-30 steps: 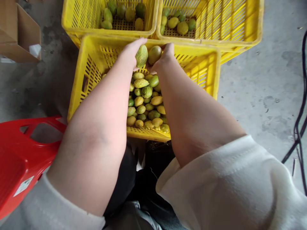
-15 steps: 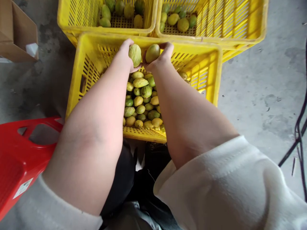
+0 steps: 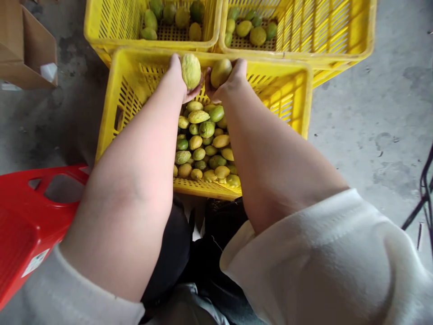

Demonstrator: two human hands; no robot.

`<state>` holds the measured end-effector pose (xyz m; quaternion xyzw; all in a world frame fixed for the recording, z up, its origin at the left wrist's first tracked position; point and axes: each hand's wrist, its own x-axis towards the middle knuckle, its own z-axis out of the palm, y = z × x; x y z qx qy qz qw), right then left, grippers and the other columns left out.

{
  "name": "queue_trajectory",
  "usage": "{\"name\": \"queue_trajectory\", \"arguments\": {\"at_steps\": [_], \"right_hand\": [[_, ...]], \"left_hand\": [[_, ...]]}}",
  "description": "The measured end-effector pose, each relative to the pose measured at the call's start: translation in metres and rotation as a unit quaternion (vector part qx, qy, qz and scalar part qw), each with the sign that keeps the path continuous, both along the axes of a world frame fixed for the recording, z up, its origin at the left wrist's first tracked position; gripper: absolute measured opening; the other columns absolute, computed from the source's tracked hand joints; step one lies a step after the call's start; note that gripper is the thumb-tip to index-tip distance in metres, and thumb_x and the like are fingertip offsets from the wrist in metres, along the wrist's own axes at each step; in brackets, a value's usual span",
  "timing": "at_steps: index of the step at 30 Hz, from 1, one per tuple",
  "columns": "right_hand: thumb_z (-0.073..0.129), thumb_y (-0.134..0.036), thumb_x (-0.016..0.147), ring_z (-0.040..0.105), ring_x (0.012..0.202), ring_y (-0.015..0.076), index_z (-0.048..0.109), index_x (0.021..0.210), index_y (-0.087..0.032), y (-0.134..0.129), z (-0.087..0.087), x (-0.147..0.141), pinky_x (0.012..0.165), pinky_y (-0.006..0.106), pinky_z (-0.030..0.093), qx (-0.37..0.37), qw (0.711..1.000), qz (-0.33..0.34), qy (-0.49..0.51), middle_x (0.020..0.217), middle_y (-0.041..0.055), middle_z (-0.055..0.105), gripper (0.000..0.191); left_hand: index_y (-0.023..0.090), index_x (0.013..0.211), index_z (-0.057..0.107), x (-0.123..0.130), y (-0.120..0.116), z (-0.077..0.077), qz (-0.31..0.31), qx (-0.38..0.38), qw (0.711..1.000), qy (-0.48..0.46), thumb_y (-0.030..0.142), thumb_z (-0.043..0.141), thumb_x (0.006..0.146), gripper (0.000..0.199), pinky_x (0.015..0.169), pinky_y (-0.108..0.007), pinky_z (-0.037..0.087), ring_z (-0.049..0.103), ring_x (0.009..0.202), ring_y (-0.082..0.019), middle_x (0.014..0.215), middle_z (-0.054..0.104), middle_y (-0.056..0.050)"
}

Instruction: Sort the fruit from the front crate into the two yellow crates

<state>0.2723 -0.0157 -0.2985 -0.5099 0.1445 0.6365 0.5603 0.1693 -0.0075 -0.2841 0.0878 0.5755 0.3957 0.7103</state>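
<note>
My left hand (image 3: 176, 76) holds a pale green, wrinkled fruit (image 3: 191, 71) over the far side of the near yellow crate (image 3: 306, 99). Close to its right, my right hand (image 3: 233, 82) has its fingers around a smoother olive-green fruit (image 3: 221, 73). A small gap separates the two hands. Below them, many green and yellow fruits (image 3: 206, 129) lie in the crate, partly hidden by my forearms.
Two more yellow crates, one at the back left (image 3: 152, 44) and one at the back right (image 3: 331, 56), hold several fruits each. A red plastic stool (image 3: 43, 216) stands at the left, an open cardboard box (image 3: 37, 49) at the upper left. Black cables (image 3: 424, 194) are at the right edge.
My right hand has shifted slightly right with its fruit, widening the gap between my hands. The fruit in my left hand has turned a little and looks more upright.
</note>
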Motion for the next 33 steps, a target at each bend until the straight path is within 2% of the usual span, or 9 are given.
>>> {"name": "queue_trajectory", "arguments": {"at_steps": [3,5,7,10,14,19,25,28,33], "right_hand": [[0.038,-0.048,0.099,0.062,0.050,0.0063,0.057,0.075,-0.012,0.000,0.001,0.004,0.053,0.017,0.055,-0.016,1.000,-0.008,0.001,0.059,-0.0004,0.060,0.048],[0.033,-0.049,0.101,0.066,0.052,0.0070,0.059,0.072,-0.008,0.000,0.000,0.006,0.054,0.016,0.054,-0.019,1.000,-0.009,0.006,0.059,0.0023,0.063,0.057],[0.029,-0.053,0.101,0.067,0.053,0.0074,0.059,0.069,-0.007,0.001,-0.002,0.008,0.055,0.016,0.054,-0.032,0.999,-0.021,0.004,0.058,0.0030,0.063,0.063],[0.023,-0.058,0.098,0.067,0.052,0.0064,0.057,0.063,-0.007,0.004,-0.007,0.007,0.056,0.016,0.053,-0.042,0.998,-0.038,0.010,0.054,0.0018,0.061,0.069],[0.019,-0.059,0.092,0.061,0.045,0.0031,0.048,0.050,-0.012,0.008,-0.016,0.003,0.057,0.017,0.051,-0.058,0.997,-0.039,0.017,0.045,-0.0008,0.054,0.070],[0.021,-0.062,0.089,0.056,0.038,0.0046,0.038,0.038,-0.015,0.013,-0.024,-0.001,0.052,0.019,0.048,-0.128,0.992,-0.011,0.000,0.037,-0.0003,0.045,0.072],[0.040,-0.049,0.095,0.060,0.048,0.0071,0.038,0.039,-0.012,0.007,-0.014,0.000,0.049,0.018,0.044,-0.170,0.983,0.043,-0.060,0.039,0.0003,0.045,0.067],[0.045,-0.042,0.095,0.063,0.060,0.0102,0.043,0.042,-0.010,0.006,-0.011,-0.002,0.052,0.023,0.047,-0.184,0.974,0.076,-0.104,0.042,0.0004,0.047,0.061],[0.054,-0.047,0.092,0.066,0.085,0.0158,0.051,0.051,-0.008,0.005,-0.009,-0.004,0.062,0.031,0.051,-0.179,0.965,0.125,-0.143,0.058,0.0028,0.057,0.056]], "left_hand": [[0.013,0.102,0.063,-0.002,0.001,0.002,-0.010,-0.012,1.000,-0.013,0.057,0.026,0.105,0.057,0.065,-0.028,0.051,0.060,0.069,-0.015,0.075,0.059,-0.005],[0.009,0.111,0.065,-0.002,0.002,0.001,0.002,-0.019,1.000,-0.005,0.056,0.021,0.107,0.064,0.068,-0.028,0.054,0.064,0.073,-0.016,0.078,0.061,-0.006],[0.008,0.119,0.064,-0.001,0.005,0.000,0.019,-0.039,0.999,-0.002,0.056,0.022,0.108,0.065,0.076,-0.031,0.058,0.068,0.084,-0.018,0.086,0.064,-0.007],[0.013,0.128,0.062,0.002,0.008,-0.005,0.052,-0.054,0.997,-0.014,0.055,0.029,0.107,0.058,0.080,-0.033,0.062,0.070,0.100,-0.021,0.104,0.068,-0.008],[0.014,0.133,0.060,0.009,0.008,-0.010,0.085,-0.060,0.994,-0.030,0.058,0.033,0.107,0.058,0.078,-0.030,0.064,0.070,0.103,-0.020,0.118,0.068,-0.008],[0.011,0.130,0.061,0.015,0.004,-0.011,0.095,-0.072,0.993,-0.021,0.065,0.036,0.105,0.065,0.080,-0.029,0.064,0.070,0.104,-0.021,0.118,0.067,-0.009],[0.015,0.107,0.059,0.014,-0.001,-0.012,0.053,-0.020,0.998,0.041,0.043,0.045,0.102,0.032,0.094,-0.041,0.061,0.066,0.115,-0.025,0.122,0.065,-0.008],[0.016,0.096,0.056,0.014,-0.002,-0.012,0.023,-0.015,0.997,0.070,0.040,0.050,0.098,0.025,0.097,-0.044,0.059,0.065,0.114,-0.024,0.121,0.065,-0.007],[0.015,0.096,0.056,0.014,-0.003,-0.007,-0.014,-0.007,0.996,0.089,0.043,0.057,0.096,0.028,0.102,-0.043,0.057,0.065,0.110,-0.021,0.119,0.065,-0.008]]}}
